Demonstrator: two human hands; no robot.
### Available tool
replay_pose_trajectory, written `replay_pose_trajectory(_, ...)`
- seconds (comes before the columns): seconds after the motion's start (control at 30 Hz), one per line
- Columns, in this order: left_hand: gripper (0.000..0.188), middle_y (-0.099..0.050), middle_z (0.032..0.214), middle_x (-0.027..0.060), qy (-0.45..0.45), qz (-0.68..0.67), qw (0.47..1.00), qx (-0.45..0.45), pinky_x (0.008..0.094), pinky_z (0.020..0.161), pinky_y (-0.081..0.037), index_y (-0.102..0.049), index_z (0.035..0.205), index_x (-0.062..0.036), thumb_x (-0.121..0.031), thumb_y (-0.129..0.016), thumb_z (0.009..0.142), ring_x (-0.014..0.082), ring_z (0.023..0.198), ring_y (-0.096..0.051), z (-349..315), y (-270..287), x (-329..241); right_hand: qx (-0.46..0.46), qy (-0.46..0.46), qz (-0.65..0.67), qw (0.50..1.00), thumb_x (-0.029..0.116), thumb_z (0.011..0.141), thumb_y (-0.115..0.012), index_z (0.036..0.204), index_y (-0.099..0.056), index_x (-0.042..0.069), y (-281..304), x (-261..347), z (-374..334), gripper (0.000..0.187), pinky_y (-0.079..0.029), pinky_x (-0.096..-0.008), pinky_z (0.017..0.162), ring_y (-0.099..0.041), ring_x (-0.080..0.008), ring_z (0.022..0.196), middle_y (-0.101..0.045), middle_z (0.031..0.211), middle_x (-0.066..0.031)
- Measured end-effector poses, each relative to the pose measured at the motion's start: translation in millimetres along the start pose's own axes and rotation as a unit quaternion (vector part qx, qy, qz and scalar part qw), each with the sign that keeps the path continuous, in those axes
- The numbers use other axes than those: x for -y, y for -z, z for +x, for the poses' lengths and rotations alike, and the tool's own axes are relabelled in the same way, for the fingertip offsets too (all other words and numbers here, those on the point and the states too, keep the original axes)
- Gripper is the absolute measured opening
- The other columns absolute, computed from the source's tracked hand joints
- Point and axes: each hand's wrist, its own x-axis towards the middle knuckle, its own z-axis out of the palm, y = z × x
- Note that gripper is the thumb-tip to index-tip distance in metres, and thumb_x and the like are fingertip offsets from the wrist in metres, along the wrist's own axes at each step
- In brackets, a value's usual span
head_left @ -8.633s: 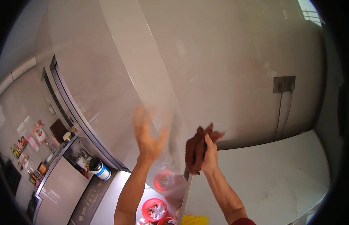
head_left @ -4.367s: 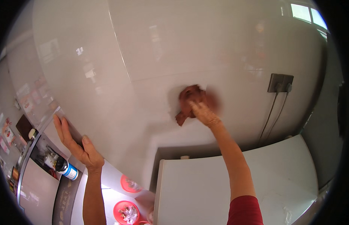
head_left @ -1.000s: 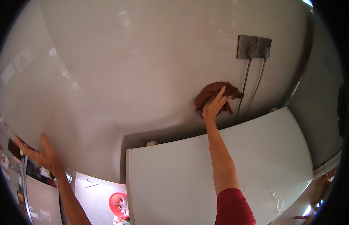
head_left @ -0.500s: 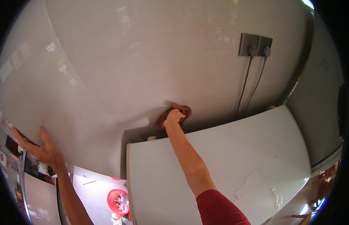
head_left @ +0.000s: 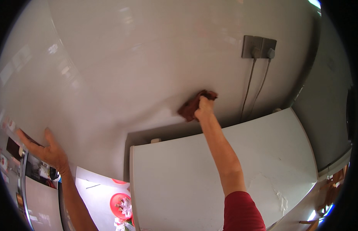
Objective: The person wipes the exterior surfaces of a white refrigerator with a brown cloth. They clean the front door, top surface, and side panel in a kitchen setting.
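My right hand (head_left: 204,107) grips a dark reddish-brown cloth (head_left: 191,108) and presses it to the glossy pale wall (head_left: 129,77). Cloth and hand are above the back edge of a white box-shaped appliance top (head_left: 179,169), over which my right forearm reaches. At the far left my left hand (head_left: 48,150) holds nothing; its fingers are spread and appear to rest against the wall. Part of the cloth is hidden behind my right hand.
Two grey wall sockets (head_left: 259,47) with plugged-in cables (head_left: 247,86) are at the right, the cables dropping behind the appliance. Below left, a red basin (head_left: 116,204) holds plastic-wrapped things. A counter with clutter (head_left: 38,169) lies past my left hand.
My right hand has moved the cloth up and to the right along the wall. The left hand stays nearly in place.
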Motion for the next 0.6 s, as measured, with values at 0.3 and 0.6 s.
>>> replay_pose_trajectory(0.3, 0.077, -0.020, 0.150, 0.0185, 0.032, -0.024, 0.999, 0.026, 0.0423, 0.112, -0.019, -0.016, 0.147, -0.0010, -0.002, -0.056, 0.080, 0.0329, 0.137, -0.023, -3.2, 2.3, -4.0, -0.062, 0.392, -0.265, 0.879, 0.010, 0.084, -0.057, 0.118, -0.039, -0.008, -66.2, -33.1, -67.5, 0.042, -0.040, -0.0427, 0.089, -0.040, -0.0325, 0.104, -0.033, 0.118, -0.0239)
replay_pose_trajectory(0.6, 0.075, -0.024, 0.147, 0.0196, 0.066, -0.021, 0.997, 0.031, 0.0431, 0.110, -0.023, -0.016, 0.147, -0.0022, -0.007, -0.054, 0.083, 0.0315, 0.134, -0.027, -2.2, 7.2, -8.1, 0.177, 0.687, -0.237, 0.663, -0.008, 0.076, -0.055, 0.119, -0.048, -0.002, -176.2, -116.9, -133.9, 0.043, -0.030, -0.0486, 0.099, -0.035, -0.0465, 0.112, -0.033, 0.123, -0.0325)
